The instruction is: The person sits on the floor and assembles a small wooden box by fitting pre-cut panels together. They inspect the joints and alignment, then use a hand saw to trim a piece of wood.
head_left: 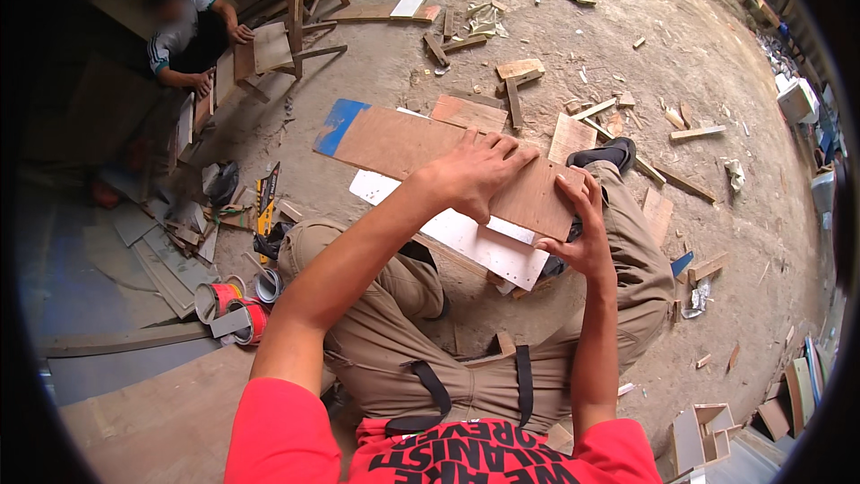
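A brown wooden board [394, 136] with a blue-painted far-left end lies across in front of me, slanting down toward the right. My left hand [470, 175] wraps over its middle, fingers on the far edge and thumb at the near one. At the right end, my right hand [587, 237] grips the board's corner between fingers and thumb. Beneath it, partly covered, is a white board [475, 246] dotted with small dark marks. What supports the boards from below is mostly hidden. My bent legs in brown trousers [632, 260] are on both sides.
Wood offcuts [573, 136] lie scattered on the dirt floor beyond the boards. To the left are a yellow-and-black handsaw [267, 197] and red cans [253, 321]. A co-worker [184, 36] handles wooden pieces near a wooden chair [294, 13]. A small wooden box [703, 437] sits at lower right.
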`<state>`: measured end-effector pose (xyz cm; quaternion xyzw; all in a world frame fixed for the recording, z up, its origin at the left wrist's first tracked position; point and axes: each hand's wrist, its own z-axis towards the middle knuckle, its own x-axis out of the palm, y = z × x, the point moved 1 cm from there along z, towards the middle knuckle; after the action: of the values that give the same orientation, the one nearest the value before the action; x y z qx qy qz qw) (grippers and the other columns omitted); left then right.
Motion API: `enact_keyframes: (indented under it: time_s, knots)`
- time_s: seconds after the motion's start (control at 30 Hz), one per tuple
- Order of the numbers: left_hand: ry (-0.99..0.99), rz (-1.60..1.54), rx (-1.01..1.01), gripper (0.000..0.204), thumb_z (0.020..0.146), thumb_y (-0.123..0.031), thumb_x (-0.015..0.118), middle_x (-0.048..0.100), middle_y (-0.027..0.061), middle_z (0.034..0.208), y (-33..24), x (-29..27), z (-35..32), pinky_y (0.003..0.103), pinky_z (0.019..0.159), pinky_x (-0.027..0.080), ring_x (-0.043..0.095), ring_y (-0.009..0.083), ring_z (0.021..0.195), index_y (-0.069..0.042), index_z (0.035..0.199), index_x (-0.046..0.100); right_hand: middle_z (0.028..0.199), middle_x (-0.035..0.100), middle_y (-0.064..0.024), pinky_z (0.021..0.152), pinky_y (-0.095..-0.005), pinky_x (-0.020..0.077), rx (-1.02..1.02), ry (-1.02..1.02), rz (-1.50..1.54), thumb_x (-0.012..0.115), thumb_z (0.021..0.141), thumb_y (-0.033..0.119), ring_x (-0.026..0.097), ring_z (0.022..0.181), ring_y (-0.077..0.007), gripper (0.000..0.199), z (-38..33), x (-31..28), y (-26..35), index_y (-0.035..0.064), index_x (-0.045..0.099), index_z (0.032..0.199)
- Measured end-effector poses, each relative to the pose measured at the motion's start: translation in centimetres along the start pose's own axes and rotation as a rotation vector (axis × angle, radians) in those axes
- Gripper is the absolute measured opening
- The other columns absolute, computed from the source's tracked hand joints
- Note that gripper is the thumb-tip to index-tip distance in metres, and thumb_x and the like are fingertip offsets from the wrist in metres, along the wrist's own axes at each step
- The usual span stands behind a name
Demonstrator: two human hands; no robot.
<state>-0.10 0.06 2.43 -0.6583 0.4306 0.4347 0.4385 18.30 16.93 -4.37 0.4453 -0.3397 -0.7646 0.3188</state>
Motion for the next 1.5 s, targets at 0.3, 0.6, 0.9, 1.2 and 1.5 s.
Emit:
enact_keyframes:
  time_s: [0.3, 0.6, 0.9, 1.2, 1.5]
  knots:
    - [0.002, -0.022, 0.015, 0.123, 0.053, -0.029, 0.089, 0.042, 0.0200, 0.147, 0.2, 0.0, -0.1, 0.055, 0.117, 0.025, 0.036, 0.0385, 0.142, -0.016, 0.157, 0.023, 0.150, 0.035, -0.0165, 0.112, -0.0462, 0.0423, -0.008, 0.005, 0.060, 0.097, 0.057, 0.034, 0.050, 0.133, -0.0363, 0.094, -0.1, -0.1, -0.4, 0.0050, 0.059, 0.138]
    - [-0.031, 0.037, 0.007, 0.125, 0.051, -0.028, 0.090, 0.045, 0.0217, 0.140, 0.1, 0.3, 0.0, 0.055, 0.114, 0.028, 0.041, 0.0389, 0.136, -0.017, 0.157, 0.023, 0.151, 0.033, -0.0171, 0.112, -0.0483, 0.0424, -0.036, -0.064, 0.053, 0.097, 0.056, 0.032, 0.046, 0.136, -0.0378, 0.089, -0.5, 1.1, -1.0, 0.0098, 0.062, 0.135]
    - [-0.022, 0.085, -0.007, 0.125, 0.050, -0.028, 0.088, 0.046, 0.0210, 0.138, 0.1, 0.4, 0.2, 0.055, 0.114, 0.029, 0.041, 0.0387, 0.136, -0.016, 0.156, 0.024, 0.156, 0.030, -0.0162, 0.114, -0.0490, 0.0409, -0.055, -0.024, 0.054, 0.097, 0.056, 0.032, 0.045, 0.137, -0.0379, 0.090, -0.4, 0.8, -1.1, 0.0107, 0.062, 0.136]
    - [0.001, 0.050, -0.023, 0.125, 0.050, -0.028, 0.087, 0.044, 0.0219, 0.140, -0.4, -0.2, 0.2, 0.055, 0.117, 0.027, 0.041, 0.0392, 0.137, -0.017, 0.157, 0.023, 0.159, 0.026, -0.0144, 0.116, -0.0481, 0.0390, 0.017, 0.031, 0.131, 0.098, 0.053, 0.017, 0.039, 0.143, -0.0359, 0.094, -0.4, 0.3, -0.4, 0.0117, 0.060, 0.139]
    - [-0.059, 0.041, -0.001, 0.124, 0.051, -0.029, 0.087, 0.044, 0.0226, 0.141, 0.3, 0.9, 0.2, 0.054, 0.117, 0.026, 0.041, 0.0397, 0.136, -0.017, 0.157, 0.024, 0.157, 0.027, -0.0155, 0.118, -0.0479, 0.0332, 0.009, 0.068, 0.110, 0.096, 0.057, 0.038, 0.036, 0.144, -0.0360, 0.093, -0.5, -0.3, -0.7, 0.0114, 0.060, 0.139]
